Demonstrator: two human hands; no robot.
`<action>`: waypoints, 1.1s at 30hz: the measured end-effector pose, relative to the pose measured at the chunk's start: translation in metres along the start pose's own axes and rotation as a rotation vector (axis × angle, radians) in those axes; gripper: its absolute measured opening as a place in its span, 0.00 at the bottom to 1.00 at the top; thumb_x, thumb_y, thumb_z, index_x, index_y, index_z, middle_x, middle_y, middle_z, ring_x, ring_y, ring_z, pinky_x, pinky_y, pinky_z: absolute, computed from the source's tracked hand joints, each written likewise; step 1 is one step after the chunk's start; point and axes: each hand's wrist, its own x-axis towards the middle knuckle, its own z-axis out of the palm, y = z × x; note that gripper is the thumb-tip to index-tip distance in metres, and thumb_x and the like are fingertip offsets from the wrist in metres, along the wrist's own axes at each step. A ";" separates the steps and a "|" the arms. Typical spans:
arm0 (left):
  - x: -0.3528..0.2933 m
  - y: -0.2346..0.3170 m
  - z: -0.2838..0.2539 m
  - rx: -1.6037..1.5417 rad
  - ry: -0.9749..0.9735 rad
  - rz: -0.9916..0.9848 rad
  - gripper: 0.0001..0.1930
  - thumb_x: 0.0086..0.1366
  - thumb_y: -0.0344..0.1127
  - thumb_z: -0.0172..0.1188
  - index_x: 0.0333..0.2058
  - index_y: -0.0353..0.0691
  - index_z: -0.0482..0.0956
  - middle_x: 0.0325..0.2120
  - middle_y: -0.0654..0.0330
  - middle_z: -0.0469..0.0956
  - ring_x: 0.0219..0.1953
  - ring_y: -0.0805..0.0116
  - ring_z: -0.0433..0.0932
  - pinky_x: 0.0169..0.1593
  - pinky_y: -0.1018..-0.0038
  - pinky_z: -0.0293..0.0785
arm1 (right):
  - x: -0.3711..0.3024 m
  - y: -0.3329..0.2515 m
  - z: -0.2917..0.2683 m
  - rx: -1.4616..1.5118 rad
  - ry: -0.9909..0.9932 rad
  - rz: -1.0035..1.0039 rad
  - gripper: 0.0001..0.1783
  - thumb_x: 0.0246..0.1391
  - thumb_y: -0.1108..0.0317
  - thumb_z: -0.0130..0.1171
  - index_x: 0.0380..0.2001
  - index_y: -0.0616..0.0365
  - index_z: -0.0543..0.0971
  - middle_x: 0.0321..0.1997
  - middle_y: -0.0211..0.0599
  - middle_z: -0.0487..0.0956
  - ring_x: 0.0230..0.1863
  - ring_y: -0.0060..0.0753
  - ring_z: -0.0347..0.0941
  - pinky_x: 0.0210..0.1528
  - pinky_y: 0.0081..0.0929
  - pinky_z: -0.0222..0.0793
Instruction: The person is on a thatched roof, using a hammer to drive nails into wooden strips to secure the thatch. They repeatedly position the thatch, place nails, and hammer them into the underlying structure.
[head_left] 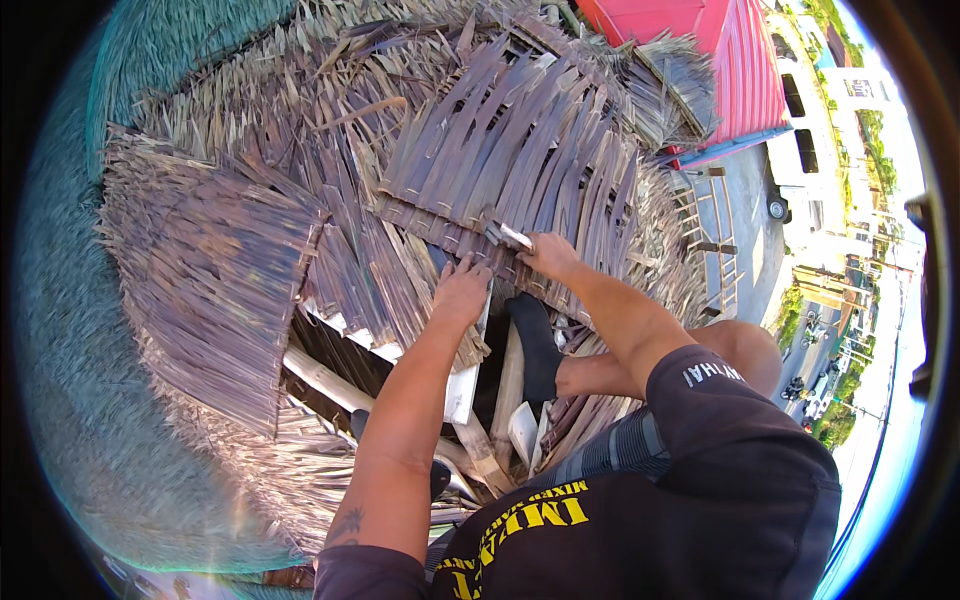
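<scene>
My right hand (550,256) is closed round a hammer (514,238) with a pale handle and a grey metal head. Its head lies over the stitched lower edge of a palm-leaf thatch panel (500,150). Next to it, my left hand (463,291) lies with fingers stretched out on that same edge, pressing it from above. Whether my left fingertips pinch anything small cannot be made out. Below my hands, a gap in the roof shows bamboo poles (330,378) and white strips (461,394). My foot in a dark sock (536,345) rests by the poles.
Another thatch panel (215,290) lies at the left, beside the dark opening. Green netting (60,400) covers the roof at far left. A red roof (740,70) stands at the upper right. A bamboo ladder-like frame (716,246) and a street with vehicles lie below at right.
</scene>
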 end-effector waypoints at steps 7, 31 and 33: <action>0.001 0.002 0.003 0.046 -0.041 -0.032 0.23 0.63 0.30 0.55 0.58 0.42 0.70 0.68 0.62 0.63 0.72 0.55 0.57 0.69 0.49 0.58 | 0.004 -0.047 -0.107 -0.272 0.298 -0.087 0.14 0.55 0.55 0.63 0.34 0.55 0.83 0.33 0.48 0.84 0.38 0.54 0.82 0.42 0.48 0.78; -0.200 -0.054 -0.083 -1.670 1.636 -0.737 0.07 0.75 0.31 0.52 0.49 0.41 0.71 0.39 0.65 0.74 0.38 0.76 0.73 0.39 0.74 0.72 | -0.026 -0.334 -0.016 -0.093 0.337 -0.983 0.16 0.55 0.64 0.62 0.48 0.48 0.81 0.34 0.40 0.85 0.35 0.47 0.82 0.34 0.43 0.76; -0.214 -0.072 -0.075 -1.940 1.571 -0.791 0.09 0.74 0.29 0.53 0.51 0.41 0.70 0.41 0.63 0.75 0.40 0.71 0.76 0.39 0.70 0.76 | -0.027 -0.342 -0.003 -0.179 0.203 -0.977 0.16 0.55 0.64 0.62 0.48 0.47 0.81 0.37 0.41 0.85 0.36 0.47 0.82 0.36 0.42 0.77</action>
